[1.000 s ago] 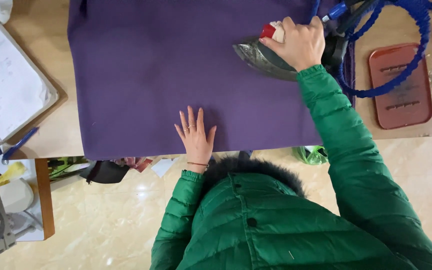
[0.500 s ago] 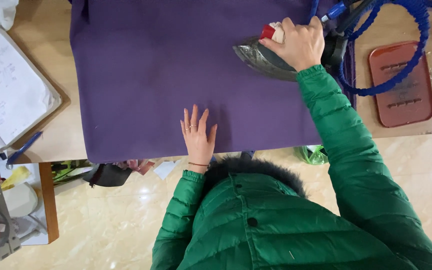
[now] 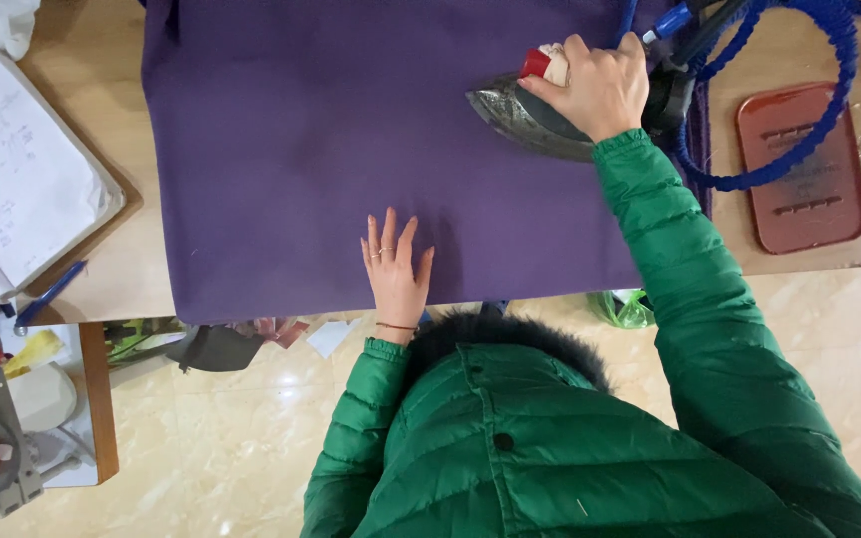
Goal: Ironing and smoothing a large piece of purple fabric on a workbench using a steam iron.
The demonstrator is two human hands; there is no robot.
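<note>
Right hand (image 3: 598,88) clasps the grey metal iron (image 3: 522,112) on the purple cloth (image 3: 301,149). Left hand (image 3: 396,271), fingers spread, presses the cloth's near edge. Red-brown ribbed rectangular tray (image 3: 801,169), empty, lies right of the iron.

One head camera looks straight down, fairly near, onto the table (image 3: 102,269).

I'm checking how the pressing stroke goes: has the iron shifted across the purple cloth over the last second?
Hardly. The iron under the right hand keeps its spot against the red-brown rest; any shift looks like camera drift.
</note>
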